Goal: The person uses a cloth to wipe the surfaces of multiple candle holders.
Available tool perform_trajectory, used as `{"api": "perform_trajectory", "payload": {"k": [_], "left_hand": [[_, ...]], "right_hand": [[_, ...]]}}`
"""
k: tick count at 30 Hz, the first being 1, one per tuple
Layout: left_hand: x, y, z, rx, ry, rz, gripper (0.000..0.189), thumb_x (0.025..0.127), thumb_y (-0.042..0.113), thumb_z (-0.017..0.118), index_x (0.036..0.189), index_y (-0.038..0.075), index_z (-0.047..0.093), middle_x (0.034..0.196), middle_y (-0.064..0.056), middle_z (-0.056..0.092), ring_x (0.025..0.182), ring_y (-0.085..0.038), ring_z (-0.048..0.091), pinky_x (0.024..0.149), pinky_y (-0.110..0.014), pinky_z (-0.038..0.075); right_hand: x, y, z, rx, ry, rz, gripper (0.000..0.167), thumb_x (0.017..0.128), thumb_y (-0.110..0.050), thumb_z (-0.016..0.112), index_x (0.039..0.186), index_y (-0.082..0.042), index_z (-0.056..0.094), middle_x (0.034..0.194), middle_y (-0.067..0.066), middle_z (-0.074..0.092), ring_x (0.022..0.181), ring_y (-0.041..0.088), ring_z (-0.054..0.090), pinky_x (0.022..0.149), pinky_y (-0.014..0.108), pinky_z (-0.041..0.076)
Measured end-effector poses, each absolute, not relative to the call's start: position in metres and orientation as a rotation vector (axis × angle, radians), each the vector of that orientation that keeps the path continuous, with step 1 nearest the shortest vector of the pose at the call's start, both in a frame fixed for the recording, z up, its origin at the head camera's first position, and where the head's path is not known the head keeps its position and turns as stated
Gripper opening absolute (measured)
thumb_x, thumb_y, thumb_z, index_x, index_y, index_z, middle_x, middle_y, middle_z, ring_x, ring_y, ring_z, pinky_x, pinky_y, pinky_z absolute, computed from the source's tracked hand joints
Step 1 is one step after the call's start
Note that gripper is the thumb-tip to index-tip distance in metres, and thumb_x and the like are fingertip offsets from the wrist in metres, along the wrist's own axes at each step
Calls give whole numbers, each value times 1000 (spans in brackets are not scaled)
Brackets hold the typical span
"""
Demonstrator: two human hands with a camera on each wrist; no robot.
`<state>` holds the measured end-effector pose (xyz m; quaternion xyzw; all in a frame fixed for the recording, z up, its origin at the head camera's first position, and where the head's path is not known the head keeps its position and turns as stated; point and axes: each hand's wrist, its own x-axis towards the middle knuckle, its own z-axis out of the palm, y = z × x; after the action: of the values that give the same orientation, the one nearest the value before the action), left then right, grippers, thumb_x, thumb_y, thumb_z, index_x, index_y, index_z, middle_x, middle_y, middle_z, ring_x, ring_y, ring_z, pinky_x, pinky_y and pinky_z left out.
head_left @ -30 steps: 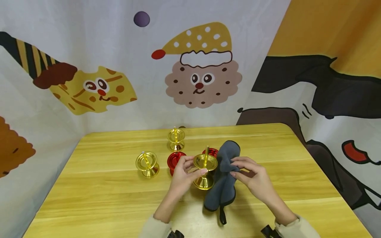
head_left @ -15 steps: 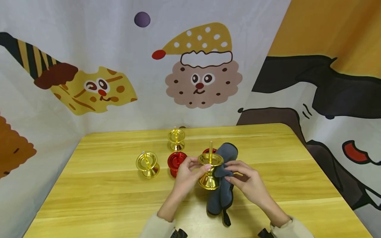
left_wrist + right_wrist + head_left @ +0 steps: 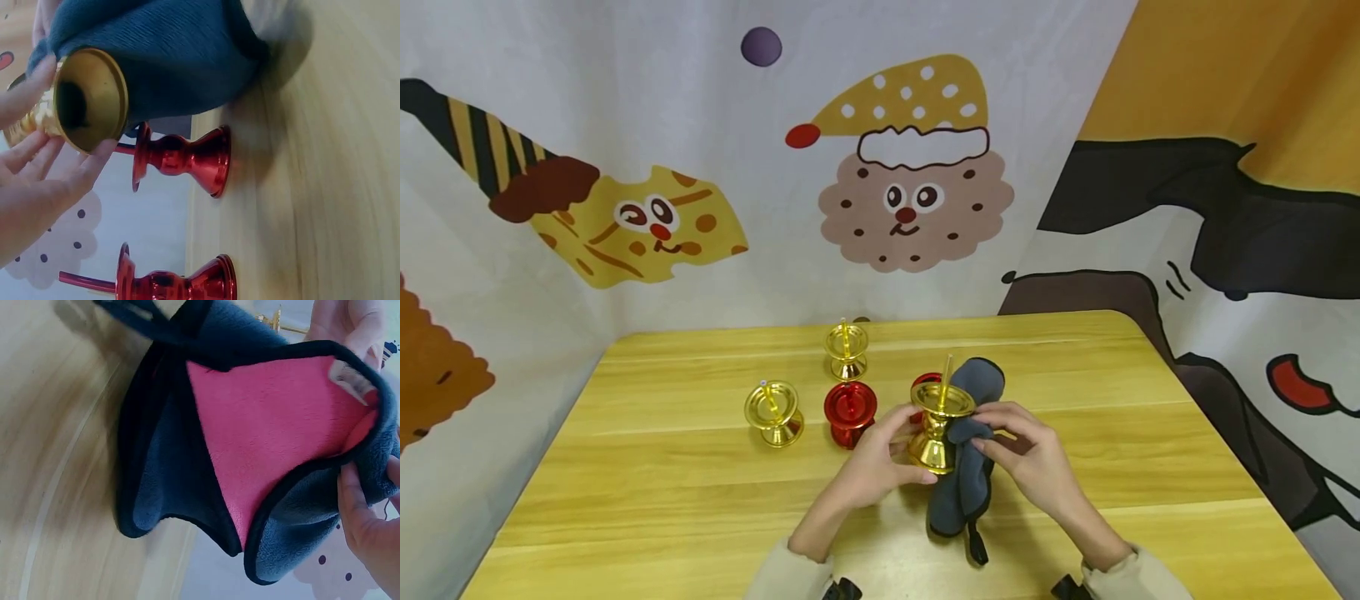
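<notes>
My left hand (image 3: 876,467) holds a gold candle holder (image 3: 935,433) above the table, its central spike pointing up. In the left wrist view, the hollow underside of the gold candle holder (image 3: 103,94) faces the camera, with fingers at its stem and base rim. My right hand (image 3: 1026,446) pinches a bunched grey-blue cloth (image 3: 958,496) against the holder's right side. Seen from the right wrist, the cloth (image 3: 275,425) shows a pink inner face, black edging and a hanging loop. The contact between cloth and holder is partly hidden.
A red candle holder (image 3: 850,408) stands left of my left hand. Another red candle holder (image 3: 181,159) is mostly hidden behind the held one in the head view. Two gold candle holders, one at left (image 3: 775,412) and one at back (image 3: 846,350), stand on the wooden table (image 3: 662,500).
The held gold candle holder has moved right, closer to my right hand. My left fingers have shifted lower toward its base. The cloth has come against the holder; the standing holders have stayed put.
</notes>
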<state>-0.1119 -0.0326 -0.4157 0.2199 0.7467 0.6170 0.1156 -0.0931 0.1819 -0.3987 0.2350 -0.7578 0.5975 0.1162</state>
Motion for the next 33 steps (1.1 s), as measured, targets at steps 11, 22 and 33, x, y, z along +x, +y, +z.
{"api": "perform_trajectory", "payload": {"k": [11,22,33], "left_hand": [[-108,-35,-416,481,2086,1880,72,68,6,80,132,7,47,111,-9,56,100,-23,55,80,-27,50],[-109,-40,-417,438,2030,1902,69,71,8,78,132,6,46,112,-10,54,98,-25,56,77,-30,50],[-107,-37,-412,449,1957,1923,67,71,6,77,130,4,46,111,-10,52,94,-23,57,74,-30,51]], "right_hand": [[-95,184,-401,819,-2182,1636,36,73,22,62,105,6,63,106,24,56,93,11,59,70,22,53],[-91,193,-401,956,-2451,1706,47,83,4,62,128,0,50,126,19,44,111,10,49,80,27,50],[-94,194,-410,792,-2420,1710,38,78,8,65,115,3,61,115,20,52,96,8,56,71,27,53]]}}
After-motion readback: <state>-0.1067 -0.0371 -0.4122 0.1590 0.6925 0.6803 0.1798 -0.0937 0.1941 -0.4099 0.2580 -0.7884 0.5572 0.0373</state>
